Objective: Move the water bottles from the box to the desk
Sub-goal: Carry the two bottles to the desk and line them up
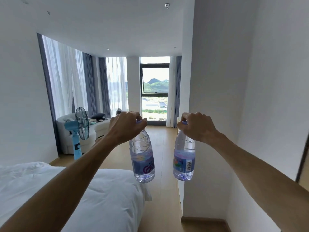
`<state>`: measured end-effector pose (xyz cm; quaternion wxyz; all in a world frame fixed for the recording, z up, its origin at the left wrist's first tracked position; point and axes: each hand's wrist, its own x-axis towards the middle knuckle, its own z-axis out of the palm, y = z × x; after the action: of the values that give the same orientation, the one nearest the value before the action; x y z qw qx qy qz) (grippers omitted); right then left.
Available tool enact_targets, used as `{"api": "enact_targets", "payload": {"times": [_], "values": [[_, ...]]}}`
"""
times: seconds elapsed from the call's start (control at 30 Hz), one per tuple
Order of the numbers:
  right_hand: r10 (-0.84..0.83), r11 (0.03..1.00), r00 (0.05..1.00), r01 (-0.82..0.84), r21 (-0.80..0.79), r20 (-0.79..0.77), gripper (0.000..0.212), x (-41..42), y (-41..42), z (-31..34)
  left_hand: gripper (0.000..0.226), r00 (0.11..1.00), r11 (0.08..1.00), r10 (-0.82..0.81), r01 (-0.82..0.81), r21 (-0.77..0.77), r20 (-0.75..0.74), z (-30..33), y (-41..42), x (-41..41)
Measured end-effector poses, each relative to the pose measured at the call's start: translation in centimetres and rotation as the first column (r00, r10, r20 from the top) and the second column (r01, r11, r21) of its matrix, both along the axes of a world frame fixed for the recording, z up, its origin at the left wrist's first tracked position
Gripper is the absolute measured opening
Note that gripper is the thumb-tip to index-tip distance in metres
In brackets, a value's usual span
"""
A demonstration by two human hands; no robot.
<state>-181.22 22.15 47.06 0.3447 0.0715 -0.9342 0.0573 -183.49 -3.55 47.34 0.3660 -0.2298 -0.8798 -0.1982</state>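
My left hand [127, 126] grips the cap end of a clear water bottle [142, 158] with a blue label, and the bottle hangs down from it in the air. My right hand [197, 127] holds a second water bottle [184, 158] of the same kind by its cap, also hanging upright. Both arms reach forward at about chest height over the wooden floor. Neither the box nor the desk is in view.
A bed with white bedding [70, 195] lies at the lower left. A white wall corner [212, 114] stands close on the right. A wooden floor aisle [160, 148] runs ahead to the window [154, 91]. A blue standing fan [80, 129] and a white sofa [93, 129] are at the left.
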Motion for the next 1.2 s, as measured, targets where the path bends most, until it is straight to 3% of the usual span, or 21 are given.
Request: {"api": "enact_targets", "payload": {"times": [0.43,0.77,0.97,1.2], "values": [[-0.022,0.999,1.0,0.021,-0.049,-0.018,0.021,-25.2,1.7,0.3,0.035,0.999,0.998,-0.03,0.032,-0.053,0.04,0.4,2.4,-25.6],[0.076,0.993,0.997,-0.077,-0.092,-0.011,0.02,-45.8,4.8,-1.7,0.031,0.997,1.0,0.008,-0.006,-0.027,0.075,-0.3,4.9,-45.6],[0.162,0.982,0.986,-0.158,-0.099,0.036,0.019,-59.3,7.4,-1.7,0.032,0.993,0.995,0.003,0.009,-0.098,0.122,0.0,7.3,-58.6],[0.177,0.978,0.984,-0.177,-0.113,-0.009,0.019,-73.4,9.4,-1.1,0.029,0.992,0.999,0.016,-0.012,-0.036,0.128,-0.1,9.5,-71.5]]}}
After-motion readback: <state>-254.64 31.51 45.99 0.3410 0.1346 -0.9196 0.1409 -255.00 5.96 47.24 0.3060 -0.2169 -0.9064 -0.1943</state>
